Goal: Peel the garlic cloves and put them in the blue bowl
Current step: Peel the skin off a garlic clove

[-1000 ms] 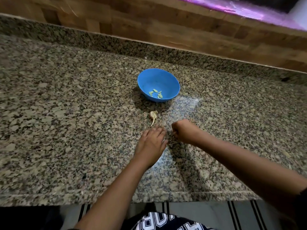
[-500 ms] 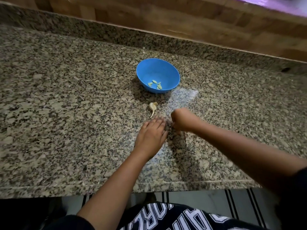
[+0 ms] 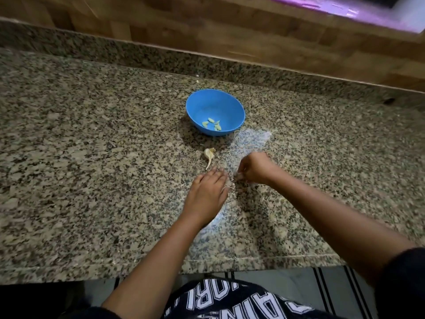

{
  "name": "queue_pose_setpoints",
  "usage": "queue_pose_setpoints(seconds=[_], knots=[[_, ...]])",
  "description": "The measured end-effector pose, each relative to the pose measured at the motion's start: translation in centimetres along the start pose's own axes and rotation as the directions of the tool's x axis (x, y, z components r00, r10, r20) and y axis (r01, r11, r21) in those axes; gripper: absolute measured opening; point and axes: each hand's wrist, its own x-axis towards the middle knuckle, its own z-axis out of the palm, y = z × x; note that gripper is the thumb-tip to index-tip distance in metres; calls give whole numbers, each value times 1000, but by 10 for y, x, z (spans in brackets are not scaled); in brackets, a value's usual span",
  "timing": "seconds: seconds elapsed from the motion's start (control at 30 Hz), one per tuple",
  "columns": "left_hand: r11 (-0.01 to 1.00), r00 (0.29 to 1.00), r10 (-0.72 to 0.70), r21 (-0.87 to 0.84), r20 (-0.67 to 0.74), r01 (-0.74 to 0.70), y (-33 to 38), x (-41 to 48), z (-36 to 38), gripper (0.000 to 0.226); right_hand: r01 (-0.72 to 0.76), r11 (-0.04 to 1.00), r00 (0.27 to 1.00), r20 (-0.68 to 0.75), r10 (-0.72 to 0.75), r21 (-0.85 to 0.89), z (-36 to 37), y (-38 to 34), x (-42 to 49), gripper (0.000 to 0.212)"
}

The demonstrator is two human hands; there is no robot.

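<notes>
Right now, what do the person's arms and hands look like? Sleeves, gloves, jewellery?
Left hand and right hand are bare: no gloves, no rings or watch visible. Both forearms are uncovered. A dark sleeve starts near the right elbow. The top is dark with white block lettering.

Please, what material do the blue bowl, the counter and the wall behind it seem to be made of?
Blue bowl: probably plastic; even saturated colour, thin rim, soft dull sheen.
Counter: polished granite or a look-alike; speckled grey, tan and black grains with a glossy reflection.
Wall: seemingly wood blocks or wood-look panels; brown staggered pieces, blurred.
</notes>
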Motion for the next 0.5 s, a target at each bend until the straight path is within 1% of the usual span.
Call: queue_pose_setpoints(seconds=[0.1,0.2,0.27,0.33,0.43,0.5], knots=[[1000,1000,9,-3,-5,-9,-1,0,1,50,80,995,992,-93,-85,-56,13,-1,-6,17],[1000,1000,13,-3,-5,-13,-1,1,2,50,79,996,980,-176,-87,-51,26,3,-9,14],[1000,1000,13,-4,-8,-14,-2,1,3,50,89,995,975,-203,-96,-43,30,4,-11,10],[1000,1000,16,-8,-11,-16,-2,1,3,50,137,988,965,-215,-150,-75,32,4,-12,9],[1000,1000,14,-19,-19,-15,-1,1,4,50,182,969,953,-210,-216,-167,35,5,-13,16],[1000,1000,17,-12,-25,-18,-1,1,3,50,263,929,902,-276,-332,-259,45,6,-16,17]])
